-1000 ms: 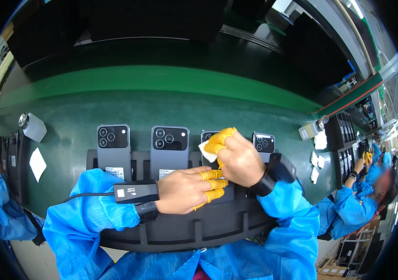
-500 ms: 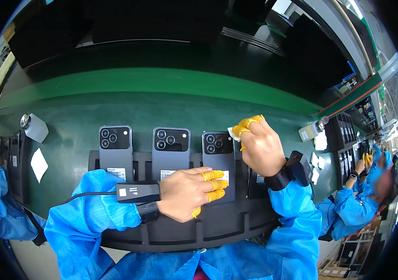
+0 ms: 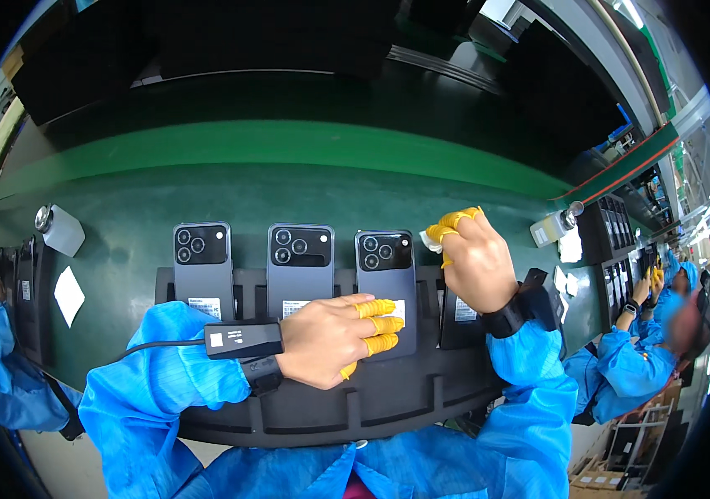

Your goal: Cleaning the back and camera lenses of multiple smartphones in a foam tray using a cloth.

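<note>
Looking down from the head camera, the left hand lies flat and open across a black slotted tray, its yellow-capped fingertips resting on the lower part of the third phone without closing round it. That phone lies back-up in the tray, camera cluster at its top end, with two more grey phones beside it to the left, each in its own slot. A black scanner-like device with a cable is strapped at the left wrist.

The right hand is raised just right of the third phone, over a fourth phone it mostly hides. Its capped fingers are curled shut and pinch a small white cloth, or possibly a wipe; the piece is too small to tell.

The tray sits on a green conveyor belt. On the belt, a small white bottle and a white card lie at the far left. At the right edge another person in a blue smock works.
</note>
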Tool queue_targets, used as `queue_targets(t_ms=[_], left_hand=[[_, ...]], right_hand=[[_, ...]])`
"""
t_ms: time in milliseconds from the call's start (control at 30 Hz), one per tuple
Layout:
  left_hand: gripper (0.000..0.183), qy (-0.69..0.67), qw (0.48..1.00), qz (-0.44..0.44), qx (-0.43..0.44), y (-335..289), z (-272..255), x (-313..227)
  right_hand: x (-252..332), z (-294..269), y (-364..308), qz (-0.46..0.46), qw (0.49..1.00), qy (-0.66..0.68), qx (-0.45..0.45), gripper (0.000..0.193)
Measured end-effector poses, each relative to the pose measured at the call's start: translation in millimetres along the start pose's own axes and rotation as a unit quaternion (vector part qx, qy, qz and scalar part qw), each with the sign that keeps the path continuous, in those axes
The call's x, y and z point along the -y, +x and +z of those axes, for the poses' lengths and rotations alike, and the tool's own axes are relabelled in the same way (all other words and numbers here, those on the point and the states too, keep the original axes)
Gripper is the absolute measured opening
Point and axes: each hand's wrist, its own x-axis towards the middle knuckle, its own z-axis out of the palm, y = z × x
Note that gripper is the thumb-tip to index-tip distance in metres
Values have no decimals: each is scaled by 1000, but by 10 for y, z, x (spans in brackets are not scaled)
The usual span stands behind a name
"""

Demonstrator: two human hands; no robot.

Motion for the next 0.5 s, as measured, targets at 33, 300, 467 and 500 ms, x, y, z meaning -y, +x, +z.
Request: queue_targets(t_ms=[33,300,467,500], left_hand=[[56,3,1000,-1,-1,-2,-5,0],[54,-9,1000,-9,-20,4,47,10],[54,-6,1000,-15,-8,0,48,-6],[54,-7,1000,-16,-8,-3,50,-1]], right_hand=[[49,-30,20,10,999,24,-27,23],[357,169,201,-55,990,111,-63,19],[208,258,161,-29,990,119,-72,21],[228,315,140,-34,989,124,-73,22]])
